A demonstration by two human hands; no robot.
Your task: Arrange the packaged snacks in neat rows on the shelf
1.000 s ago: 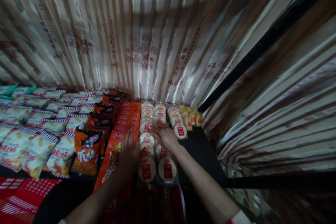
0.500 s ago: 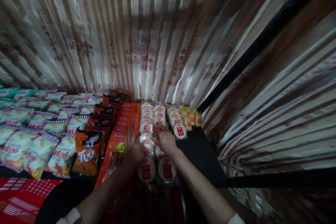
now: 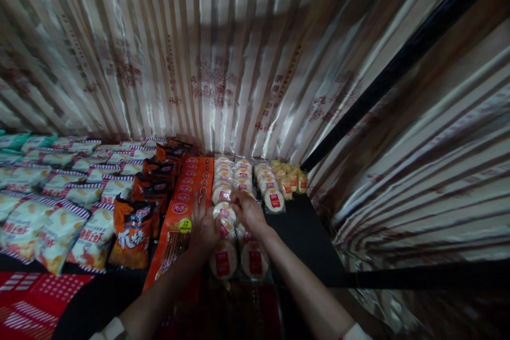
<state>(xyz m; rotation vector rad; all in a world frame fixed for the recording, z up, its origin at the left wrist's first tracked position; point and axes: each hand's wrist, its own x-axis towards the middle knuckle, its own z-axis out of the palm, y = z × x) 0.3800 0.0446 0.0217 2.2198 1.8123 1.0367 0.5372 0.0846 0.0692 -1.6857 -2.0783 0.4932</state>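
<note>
My left hand (image 3: 205, 227) lies at the left side of the near rows of clear packs, its fingers stretched over the edge of the orange snack packs (image 3: 181, 207). My right hand (image 3: 249, 212) reaches in from the other side, its bent fingers closed against a pack of round crackers (image 3: 224, 212) between the hands. More round cracker packs with red labels (image 3: 255, 260) lie under and in front of my wrists. Others (image 3: 243, 171) stand in rows behind my fingers. The right palm hides some packs.
Black-and-orange snack bags (image 3: 133, 234) and rows of white snack bags (image 3: 53, 231) fill the left of the black shelf (image 3: 305, 247). Small yellow packs (image 3: 292, 178) stand at the back right. A red basket (image 3: 35, 303) is at lower left; a black pole (image 3: 382, 79) slants across the right.
My right fingers have bent in a little, and more of the round cracker pack between my hands shows. My left hand has hardly moved.
</note>
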